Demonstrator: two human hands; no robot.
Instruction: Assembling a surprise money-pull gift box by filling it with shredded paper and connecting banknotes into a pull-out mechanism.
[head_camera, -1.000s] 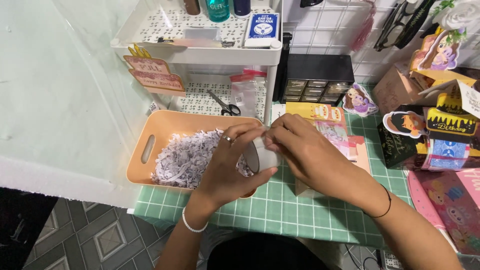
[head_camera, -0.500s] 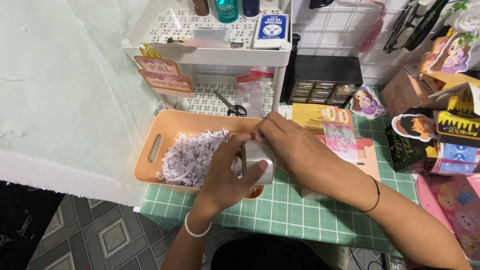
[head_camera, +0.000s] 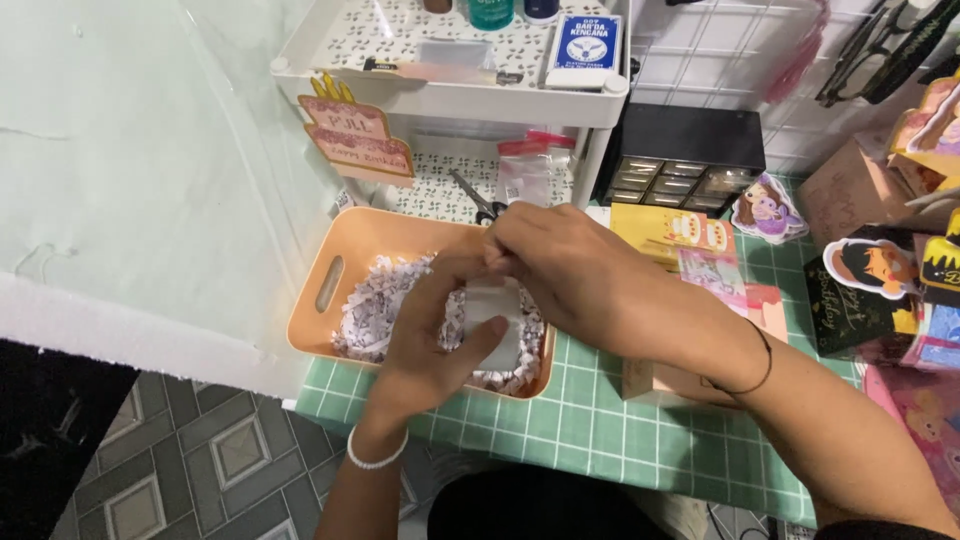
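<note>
- The fingers (head_camera: 497, 262) of the right hand (head_camera: 580, 275) are pinched together on the top edge of a small clear plastic bag (head_camera: 495, 320); the left hand (head_camera: 425, 345) cups the bag from below, thumb pressed across its lower front.
- The bag sits at the centre of the frame, held just above the orange tray (head_camera: 340, 262), over the shredded paper (head_camera: 385, 305) that fills it.
- By its look the bag is thin, soft film: very light, limp and slippery, and it will sag or fold unless held at two points. The top edge, where the mouth would be, and the underside seem the best places to take hold, as both hands have it. Whether anything is inside it I cannot tell.
- The shred looks feather-light and loose, likely to cling and spill if brushed.
- The tray rests on a green gridded cutting mat (head_camera: 600, 420) on the table, towards the lower left of centre.
- Behind the tray, scissors (head_camera: 478, 198) and a small zip bag (head_camera: 525, 172) lie under a white shelf rack (head_camera: 450, 95), with a cake-shaped card topper (head_camera: 358, 138) propped at its left leg.
- To the right of centre stand a black mini drawer unit (head_camera: 690, 150) and colourful printed cards (head_camera: 700, 250); cartoon cut-out figures (head_camera: 870, 268) crowd the right edge.
</note>
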